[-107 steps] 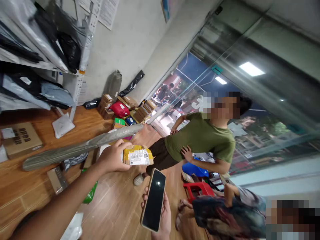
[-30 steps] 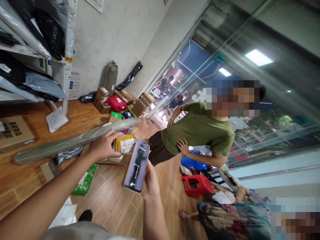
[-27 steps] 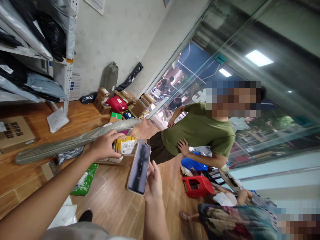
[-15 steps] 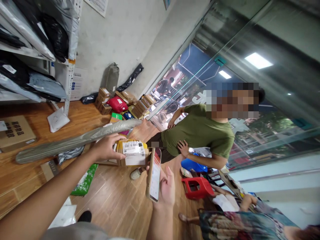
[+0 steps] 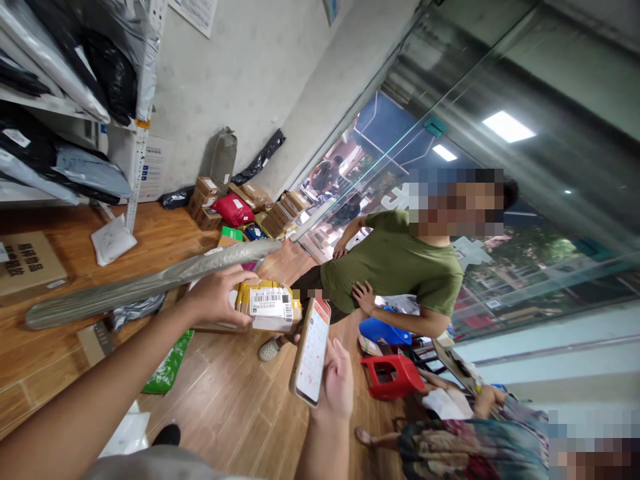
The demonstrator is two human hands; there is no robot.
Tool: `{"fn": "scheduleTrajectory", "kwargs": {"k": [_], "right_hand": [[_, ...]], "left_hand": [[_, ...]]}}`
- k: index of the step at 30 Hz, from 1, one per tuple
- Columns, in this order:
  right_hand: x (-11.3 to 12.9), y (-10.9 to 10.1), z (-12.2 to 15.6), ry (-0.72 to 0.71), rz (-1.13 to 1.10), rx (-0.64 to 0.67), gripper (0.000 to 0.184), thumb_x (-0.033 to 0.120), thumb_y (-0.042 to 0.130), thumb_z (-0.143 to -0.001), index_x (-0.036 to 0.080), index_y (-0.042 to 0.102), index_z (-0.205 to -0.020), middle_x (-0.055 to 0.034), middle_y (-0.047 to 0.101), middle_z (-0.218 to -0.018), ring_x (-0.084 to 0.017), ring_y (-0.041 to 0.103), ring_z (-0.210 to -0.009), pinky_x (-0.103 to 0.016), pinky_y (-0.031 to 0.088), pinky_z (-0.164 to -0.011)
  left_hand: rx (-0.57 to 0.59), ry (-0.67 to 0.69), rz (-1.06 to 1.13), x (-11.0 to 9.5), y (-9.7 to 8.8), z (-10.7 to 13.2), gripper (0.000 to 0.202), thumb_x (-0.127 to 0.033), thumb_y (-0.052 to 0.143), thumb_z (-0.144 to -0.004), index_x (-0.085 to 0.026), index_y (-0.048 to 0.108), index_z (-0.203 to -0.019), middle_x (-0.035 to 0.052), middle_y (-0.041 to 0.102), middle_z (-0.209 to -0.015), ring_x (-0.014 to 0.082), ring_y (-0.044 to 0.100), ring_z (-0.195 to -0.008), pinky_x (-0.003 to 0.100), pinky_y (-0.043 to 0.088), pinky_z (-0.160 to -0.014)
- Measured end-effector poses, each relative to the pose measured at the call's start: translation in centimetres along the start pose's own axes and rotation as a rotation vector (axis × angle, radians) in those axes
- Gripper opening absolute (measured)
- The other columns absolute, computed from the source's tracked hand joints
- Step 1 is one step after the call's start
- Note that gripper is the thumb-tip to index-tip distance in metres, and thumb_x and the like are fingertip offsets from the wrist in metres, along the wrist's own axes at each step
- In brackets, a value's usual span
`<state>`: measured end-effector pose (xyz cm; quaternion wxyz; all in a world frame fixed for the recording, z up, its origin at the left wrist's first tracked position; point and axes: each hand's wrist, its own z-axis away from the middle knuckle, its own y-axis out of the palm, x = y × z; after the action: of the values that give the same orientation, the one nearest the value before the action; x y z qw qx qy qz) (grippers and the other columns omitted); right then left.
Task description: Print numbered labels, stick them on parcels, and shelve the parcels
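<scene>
Floorboards (image 5: 225, 387) carry parcels (image 5: 234, 210) near glass panels (image 5: 525, 287); left fingers (image 5: 234, 276) pinch a taped box (image 5: 271, 308), right fingers (image 5: 342, 360) clasp a phone (image 5: 313, 353).

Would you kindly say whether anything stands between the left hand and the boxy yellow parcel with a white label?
Nothing visible does: the left hand grips the parcel directly; the tan-cased phone is in the right hand.
</scene>
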<state>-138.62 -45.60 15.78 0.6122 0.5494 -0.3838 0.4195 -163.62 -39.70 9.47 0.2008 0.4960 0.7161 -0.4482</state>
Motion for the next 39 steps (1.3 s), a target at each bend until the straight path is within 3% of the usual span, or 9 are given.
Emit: {"fn": "scheduleTrajectory", "kwargs": {"k": [5,16,26,33,39], "right_hand": [[-0.9,-0.4,0.0,0.025,-0.07,-0.103,0.044,0.048,0.076,-0.064,0.02,0.074,-0.097,-0.0065,0.078,-0.096,-0.031,0.073,-0.092,-0.044,0.057,-0.082],[-2.2,-2.6,-0.3,0.051,-0.076,-0.076,0.041,0.05,0.07,-0.076,0.019,0.074,-0.104,-0.0058,0.078,-0.094,-0.026,0.074,-0.083,-0.039,0.057,-0.079],[-2.0,-2.7,-0.2,0.073,-0.068,-0.058,0.048,0.05,0.071,-0.075,0.019,0.071,-0.111,-0.0071,0.077,-0.103,-0.029,0.074,-0.087,-0.041,0.058,-0.078],[-1.9,-4.7,-1.3,0.165,-0.173,0.02,0.039,0.053,0.064,-0.081,0.022,0.074,-0.103,-0.0054,0.076,-0.099,-0.024,0.072,-0.093,-0.042,0.056,-0.088],[-2.8,-5.6,-2.2,0.238,-0.394,0.1,0.07,0.074,0.05,-0.079,0.02,0.065,-0.121,-0.0119,0.067,-0.125,-0.024,0.064,-0.111,-0.046,0.047,-0.101]], "left_hand": [[-0.051,0.009,-0.079,-0.1,-0.1,0.1,0.074,-0.032,0.091,-0.056,-0.026,0.057,-0.122,-0.0004,0.054,-0.111,0.0205,0.059,-0.095,0.028,0.045,-0.08],[-0.12,0.019,-0.077,-0.1,-0.5,0.0,0.077,-0.028,0.091,-0.056,-0.027,0.055,-0.124,-0.0012,0.053,-0.116,0.02,0.059,-0.099,0.027,0.045,-0.081],[-0.033,-0.124,0.042,1.2,0.4,-0.6,0.064,-0.047,0.08,-0.064,-0.021,0.061,-0.12,0.0012,0.058,-0.11,0.022,0.058,-0.098,0.031,0.043,-0.083],[0.044,-0.2,0.053,1.5,1.0,-1.0,0.064,-0.054,0.076,-0.064,-0.022,0.062,-0.118,0.0011,0.06,-0.11,0.0229,0.058,-0.099,0.033,0.043,-0.084],[0.061,-0.215,0.066,1.8,1.4,-1.4,0.066,-0.054,0.076,-0.063,-0.022,0.062,-0.118,0.0013,0.06,-0.112,0.0231,0.057,-0.101,0.032,0.042,-0.085]]}}
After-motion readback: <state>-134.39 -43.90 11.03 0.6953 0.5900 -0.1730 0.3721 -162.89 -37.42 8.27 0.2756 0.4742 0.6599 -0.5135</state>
